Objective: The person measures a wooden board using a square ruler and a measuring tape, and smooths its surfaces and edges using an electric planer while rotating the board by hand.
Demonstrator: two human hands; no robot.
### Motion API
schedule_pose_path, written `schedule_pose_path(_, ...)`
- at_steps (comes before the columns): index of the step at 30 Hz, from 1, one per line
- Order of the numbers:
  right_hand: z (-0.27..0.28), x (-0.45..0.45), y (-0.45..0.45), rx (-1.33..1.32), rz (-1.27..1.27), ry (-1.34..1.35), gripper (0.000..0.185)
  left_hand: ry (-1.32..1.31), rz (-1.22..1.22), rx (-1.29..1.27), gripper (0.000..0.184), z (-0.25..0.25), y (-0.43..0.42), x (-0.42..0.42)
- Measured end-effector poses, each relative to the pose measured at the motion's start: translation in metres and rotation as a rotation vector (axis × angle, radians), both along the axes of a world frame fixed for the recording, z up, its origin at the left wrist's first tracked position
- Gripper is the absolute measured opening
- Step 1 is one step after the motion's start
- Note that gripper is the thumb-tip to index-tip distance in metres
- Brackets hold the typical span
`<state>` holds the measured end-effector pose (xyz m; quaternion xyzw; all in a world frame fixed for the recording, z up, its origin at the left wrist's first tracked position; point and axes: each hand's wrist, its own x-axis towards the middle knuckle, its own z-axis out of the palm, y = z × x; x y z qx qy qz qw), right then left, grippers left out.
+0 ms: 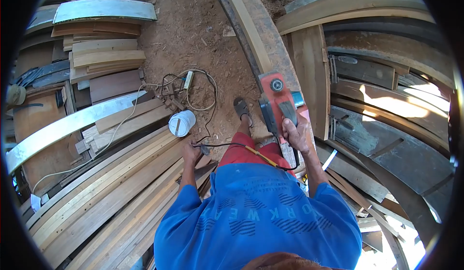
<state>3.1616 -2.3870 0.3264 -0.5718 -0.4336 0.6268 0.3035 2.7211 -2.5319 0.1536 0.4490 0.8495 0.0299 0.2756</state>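
My right hand is wrapped around the handle of a red electric hand planer. The planer sits over the near part of a long, pale wooden strip, which lies along a worn workbench. Out to the left, my left hand has its fingers closed around the planer's black power cord. Yellow tape wraps part of that cord where it crosses in front of my blue shirt, running back toward the planer.
Left of me stand a white bucket and a power strip with looped cords on the dirt floor. Long boards are stacked at the lower left. Curved planks and more timber fill the right side.
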Motion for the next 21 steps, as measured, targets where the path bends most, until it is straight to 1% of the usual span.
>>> schedule_pose_path(3,0.011,-0.018,0.044,0.046,-0.013,-0.011,0.044,-0.018,-0.031,0.050,0.023,0.001,0.023,-0.007)
schedule_pose_path(4,0.007,-0.021,0.055,0.029,-0.013,-0.014,0.043,-0.037,-0.009,0.030,0.018,0.001,0.028,-0.009)
schedule_pose_path(7,0.007,-0.033,0.092,0.032,-0.008,-0.040,0.042,-0.087,-0.038,0.072,0.014,-0.014,0.028,-0.021)
schedule_pose_path(10,0.001,-0.044,0.123,0.072,-0.022,-0.065,0.041,-0.073,0.010,-0.064,0.016,-0.004,0.038,-0.017)
schedule_pose_path(13,-0.007,-0.053,0.149,0.120,-0.035,-0.081,0.042,-0.122,0.063,-0.160,0.020,-0.011,0.043,-0.021)
schedule_pose_path(16,-0.003,-0.064,0.176,0.123,-0.038,-0.070,0.042,-0.136,0.063,-0.152,0.020,-0.006,0.053,-0.021)
schedule_pose_path(19,-0.001,-0.075,0.203,0.126,-0.042,-0.089,0.043,-0.103,0.051,-0.128,0.022,-0.027,0.050,-0.031)
schedule_pose_path(21,-0.002,-0.082,0.221,0.140,-0.044,-0.099,0.044,-0.129,0.095,-0.167,0.024,-0.024,0.059,-0.033)
